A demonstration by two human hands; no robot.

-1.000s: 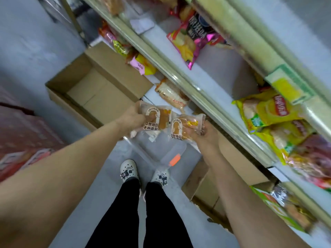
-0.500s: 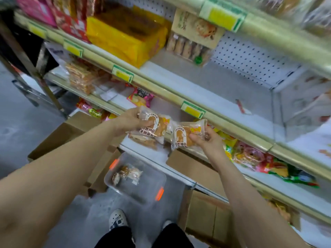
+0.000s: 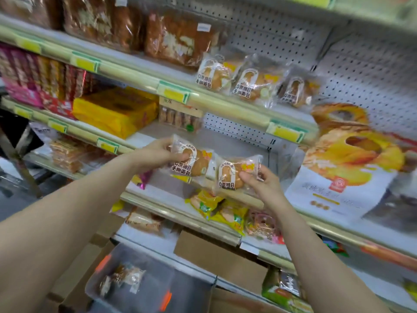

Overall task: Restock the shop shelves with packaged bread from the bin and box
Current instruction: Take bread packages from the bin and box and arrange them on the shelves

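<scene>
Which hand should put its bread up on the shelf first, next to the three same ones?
Probably the right hand: the right pack it holds is almost straight below the three matching packs on the upper shelf. The left hand and left pack are further to the side.

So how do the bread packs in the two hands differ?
The left pack sits higher, gripped at its left end by the left hand; the right pack sits lower, pinched at its right end by the right hand. Both: same clear wrapper and label.
</scene>
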